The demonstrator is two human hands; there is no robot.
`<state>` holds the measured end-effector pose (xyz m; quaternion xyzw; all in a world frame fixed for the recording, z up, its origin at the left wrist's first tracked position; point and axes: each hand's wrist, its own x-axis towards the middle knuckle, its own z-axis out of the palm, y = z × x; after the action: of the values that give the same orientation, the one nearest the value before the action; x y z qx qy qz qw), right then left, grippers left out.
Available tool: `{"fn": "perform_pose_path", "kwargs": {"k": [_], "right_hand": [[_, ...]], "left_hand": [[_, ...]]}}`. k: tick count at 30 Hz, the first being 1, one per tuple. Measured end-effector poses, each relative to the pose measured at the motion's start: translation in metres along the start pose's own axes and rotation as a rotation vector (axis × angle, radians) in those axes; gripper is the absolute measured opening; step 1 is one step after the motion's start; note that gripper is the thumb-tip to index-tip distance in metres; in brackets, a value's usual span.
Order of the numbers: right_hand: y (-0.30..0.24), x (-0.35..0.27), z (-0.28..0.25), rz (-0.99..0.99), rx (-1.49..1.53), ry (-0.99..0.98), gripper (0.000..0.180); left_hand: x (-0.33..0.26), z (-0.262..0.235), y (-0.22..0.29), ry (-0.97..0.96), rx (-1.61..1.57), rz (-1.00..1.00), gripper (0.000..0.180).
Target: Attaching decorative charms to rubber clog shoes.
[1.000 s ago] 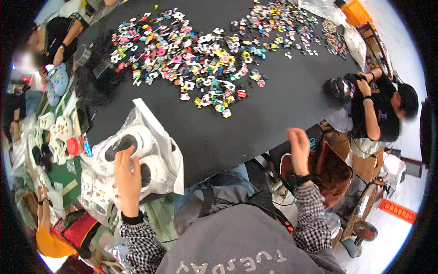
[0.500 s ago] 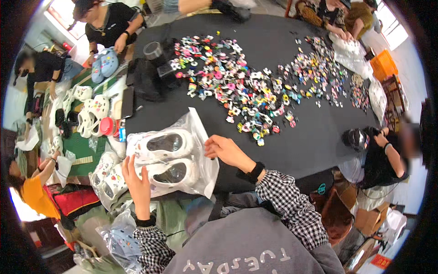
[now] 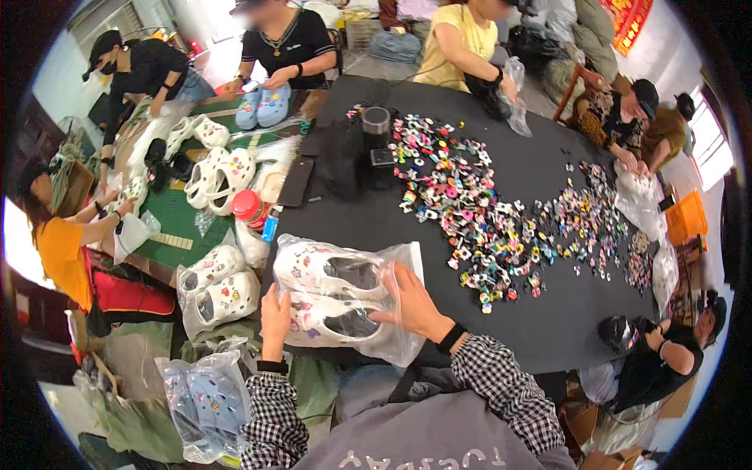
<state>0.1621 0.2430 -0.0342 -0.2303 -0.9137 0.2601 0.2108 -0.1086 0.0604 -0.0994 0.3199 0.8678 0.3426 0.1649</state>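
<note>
A clear plastic bag [image 3: 395, 258] holding a pair of white clogs [image 3: 333, 294] with small charms lies at the near edge of the black table [image 3: 533, 180]. My left hand [image 3: 276, 313] grips the bag's near left edge. My right hand [image 3: 415, 305] rests flat on top of the bag, fingers spread over the clogs. Both sleeves are black-and-white checked.
Several small colourful charms [image 3: 486, 227] are spread over the table's middle and right. Another bagged white pair [image 3: 219, 286] sits to the left, a bagged blue pair [image 3: 207, 403] lies lower left. White clogs [image 3: 223, 176], a red-lidded jar [image 3: 249, 207] and seated people ring the table.
The view has swung left. My right hand came from the right side onto the bagged clogs and now presses on top. My left hand stays at the bag's near edge.
</note>
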Motion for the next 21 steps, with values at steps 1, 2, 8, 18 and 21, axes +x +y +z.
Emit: {"fn": "perform_pose_path", "kwargs": {"k": [1, 2, 8, 18, 21], "right_hand": [[0.003, -0.003, 0.004, -0.012, -0.004, 0.000, 0.081], [0.006, -0.006, 0.008, -0.006, -0.074, -0.092, 0.080], [-0.006, 0.013, 0.026, 0.179, -0.236, -0.328, 0.025], [0.019, -0.031, -0.006, -0.070, -0.122, -0.218, 0.024], [0.005, -0.036, -0.033, -0.068, -0.062, -0.206, 0.017]], "left_hand": [[0.001, 0.000, 0.004, 0.012, -0.006, 0.000, 0.052], [0.001, -0.001, 0.010, -0.008, -0.038, -0.001, 0.053], [0.014, -0.019, -0.009, -0.080, -0.343, -0.291, 0.050], [-0.012, -0.006, 0.012, -0.409, -0.917, -0.351, 0.073], [-0.011, 0.005, 0.019, -0.470, -1.165, -0.370, 0.074]]}}
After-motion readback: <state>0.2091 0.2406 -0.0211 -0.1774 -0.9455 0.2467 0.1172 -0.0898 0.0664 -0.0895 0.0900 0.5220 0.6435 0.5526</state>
